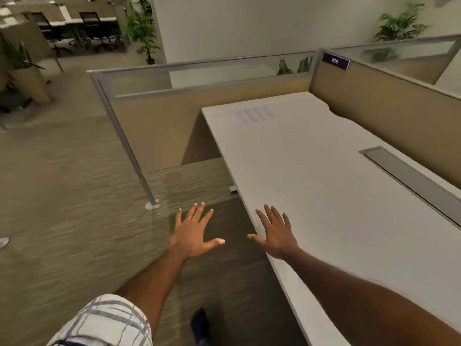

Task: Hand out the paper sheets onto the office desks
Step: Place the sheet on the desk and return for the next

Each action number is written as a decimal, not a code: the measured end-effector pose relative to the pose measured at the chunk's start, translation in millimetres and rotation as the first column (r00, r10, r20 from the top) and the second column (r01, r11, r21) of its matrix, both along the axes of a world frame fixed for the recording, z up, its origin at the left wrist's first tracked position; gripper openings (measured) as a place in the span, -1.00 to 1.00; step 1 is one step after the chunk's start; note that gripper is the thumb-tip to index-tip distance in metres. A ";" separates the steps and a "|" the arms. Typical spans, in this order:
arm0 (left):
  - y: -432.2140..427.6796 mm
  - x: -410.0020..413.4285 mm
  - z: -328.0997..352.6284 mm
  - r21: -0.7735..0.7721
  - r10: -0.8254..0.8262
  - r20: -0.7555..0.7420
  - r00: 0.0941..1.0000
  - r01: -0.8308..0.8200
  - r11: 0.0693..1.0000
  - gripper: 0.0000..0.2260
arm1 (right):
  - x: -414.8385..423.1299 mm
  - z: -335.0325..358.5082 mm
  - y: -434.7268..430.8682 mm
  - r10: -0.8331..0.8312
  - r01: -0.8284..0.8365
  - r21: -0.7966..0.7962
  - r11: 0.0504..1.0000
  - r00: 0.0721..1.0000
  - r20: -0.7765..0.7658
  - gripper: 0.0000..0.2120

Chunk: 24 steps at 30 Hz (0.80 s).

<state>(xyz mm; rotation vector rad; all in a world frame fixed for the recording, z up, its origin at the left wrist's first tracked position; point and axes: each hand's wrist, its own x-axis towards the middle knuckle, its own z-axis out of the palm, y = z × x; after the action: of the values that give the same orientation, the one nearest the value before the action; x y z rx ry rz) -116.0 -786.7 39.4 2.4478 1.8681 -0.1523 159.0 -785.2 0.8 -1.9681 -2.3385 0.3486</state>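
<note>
A white paper sheet (pixel 257 116) with faint printed lines lies flat at the far left end of the white office desk (pixel 324 186). My left hand (pixel 193 232) hovers over the carpet left of the desk, palm down, fingers spread, holding nothing. My right hand (pixel 275 233) is stretched out over the desk's near left edge, also palm down with fingers apart and empty. Both hands are well short of the sheet.
Tan cubicle partitions with glass tops (pixel 204 78) wall the desk at the back and right; a blue plate reading 435 (pixel 335 61) sits on the corner. A grey cable slot (pixel 411 183) runs along the desk. Potted plants (pixel 27 71), chairs and other desks stand beyond.
</note>
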 end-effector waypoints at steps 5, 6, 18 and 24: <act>113.3 -29.3 -11.9 -0.008 -0.039 0.028 0.999 0.039 0.999 -0.02 | -20.1 -9.6 92.7 -0.074 0.074 -0.017 0.997 0.997 0.016 -0.17; 134.3 -34.9 -12.8 -0.011 -0.052 0.035 0.998 0.052 0.999 -0.03 | -23.9 -9.5 109.1 -0.091 0.091 -0.018 0.996 0.996 0.026 -0.17; 380.9 -78.0 2.4 0.032 -0.193 0.075 0.978 0.191 0.981 0.01 | -64.1 5.8 306.3 -0.287 0.287 -0.008 0.958 0.958 -0.005 -0.16; 500.8 -68.0 -0.5 0.037 -0.250 0.071 0.966 0.248 0.968 -0.02 | -65.1 -9.6 415.1 -0.342 0.342 -0.017 0.940 0.938 -0.048 -0.16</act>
<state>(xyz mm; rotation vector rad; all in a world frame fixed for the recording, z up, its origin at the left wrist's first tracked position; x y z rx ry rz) -184.0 -285.9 38.9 2.6591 1.5388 -0.0450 93.9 -370.1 -8.8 -2.2854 -1.9148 0.3768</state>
